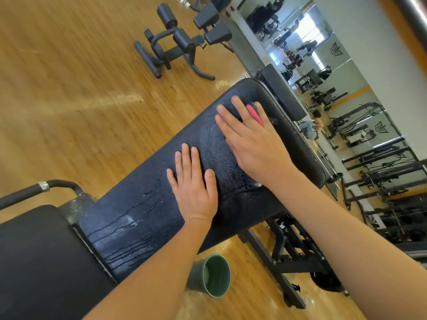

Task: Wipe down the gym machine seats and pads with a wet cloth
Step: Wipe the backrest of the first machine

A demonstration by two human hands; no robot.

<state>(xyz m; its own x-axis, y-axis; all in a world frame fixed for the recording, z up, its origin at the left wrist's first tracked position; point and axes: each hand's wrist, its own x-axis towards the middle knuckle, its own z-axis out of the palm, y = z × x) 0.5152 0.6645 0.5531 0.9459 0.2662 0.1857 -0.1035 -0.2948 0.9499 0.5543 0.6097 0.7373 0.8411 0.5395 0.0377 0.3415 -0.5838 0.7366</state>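
A long black bench back pad runs diagonally across the view, its surface wet with drips and streaks. My left hand lies flat on the middle of the pad, fingers apart, holding nothing. My right hand presses a pink cloth against the pad's upper end; only a strip of the cloth shows between my fingers. The black seat pad adjoins the back pad at the lower left.
A green bucket holding water stands on the wooden floor beneath the bench, beside the bench's black frame. A black roller-pad machine stands farther off. A mirrored wall and cable machines line the right side.
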